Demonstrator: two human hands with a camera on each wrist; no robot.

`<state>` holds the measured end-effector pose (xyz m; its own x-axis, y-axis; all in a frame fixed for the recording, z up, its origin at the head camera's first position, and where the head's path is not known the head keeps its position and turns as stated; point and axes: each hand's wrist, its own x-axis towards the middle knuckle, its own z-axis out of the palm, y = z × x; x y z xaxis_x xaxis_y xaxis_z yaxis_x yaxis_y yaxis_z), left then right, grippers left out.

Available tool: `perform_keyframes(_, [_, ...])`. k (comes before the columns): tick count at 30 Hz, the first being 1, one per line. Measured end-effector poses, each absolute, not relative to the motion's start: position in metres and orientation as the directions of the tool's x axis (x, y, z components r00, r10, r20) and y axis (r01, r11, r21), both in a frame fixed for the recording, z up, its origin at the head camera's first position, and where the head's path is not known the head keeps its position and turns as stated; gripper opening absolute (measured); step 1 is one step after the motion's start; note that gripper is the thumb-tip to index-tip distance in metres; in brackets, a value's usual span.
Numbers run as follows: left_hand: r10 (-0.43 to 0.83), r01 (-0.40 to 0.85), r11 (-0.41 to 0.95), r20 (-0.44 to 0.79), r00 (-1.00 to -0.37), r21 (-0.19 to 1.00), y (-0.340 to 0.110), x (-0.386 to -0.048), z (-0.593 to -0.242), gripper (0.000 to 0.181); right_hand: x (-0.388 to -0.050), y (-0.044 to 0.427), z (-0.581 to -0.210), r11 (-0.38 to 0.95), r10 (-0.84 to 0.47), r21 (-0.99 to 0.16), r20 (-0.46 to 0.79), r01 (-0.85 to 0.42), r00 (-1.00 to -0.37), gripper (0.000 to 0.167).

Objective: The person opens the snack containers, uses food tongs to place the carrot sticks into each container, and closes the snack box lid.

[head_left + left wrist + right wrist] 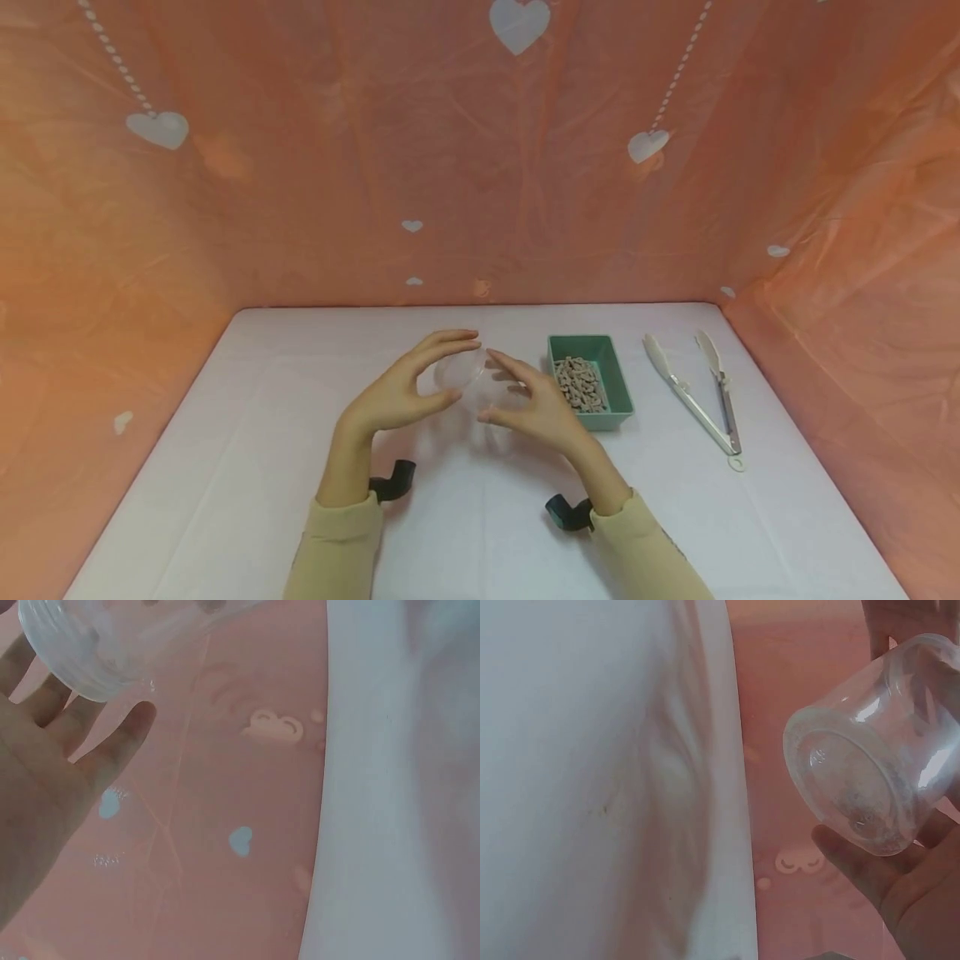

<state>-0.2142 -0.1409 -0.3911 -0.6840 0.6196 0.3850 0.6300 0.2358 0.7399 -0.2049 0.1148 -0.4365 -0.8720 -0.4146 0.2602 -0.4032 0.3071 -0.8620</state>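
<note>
So there's a clear, round plastic jar [463, 367] up between both hands, left of middle on the far half of the white cloth-covered table [225, 467]; the left hand [397, 396] curves round one side of it, the right hand [542, 408] round the other, and they're grasping it together, thumbs nearer the person and fingers on the far side; the right wrist view shows the jar tilted, its round base in plain sight and lifted off the table.

Just past the right hand sits a green rectangular plastic tray [621, 387] with a heap of small grey-brown chunks [579, 385] in it; further right, a pair of silver metal tongs with cream tips [705, 419] lies spread in a V, the joined end toward the person and a pale ring by it.

Black curved wrist mounts [401, 481] poke out at the pale yellow sleeves [339, 542]; behind it all hangs orange sheeting with white hearts [315, 183], kinda crinkly at the right.
</note>
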Motion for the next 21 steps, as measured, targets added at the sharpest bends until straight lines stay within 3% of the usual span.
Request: perform_keyframes(21, [0.410, 0.417, 0.454, 0.231, -0.882, 0.787, -0.131, -0.211, -0.390, 0.060, -0.205, 0.114, -0.437, 0.350, -0.440, -0.829, 0.266, -0.436, -0.858, 0.086])
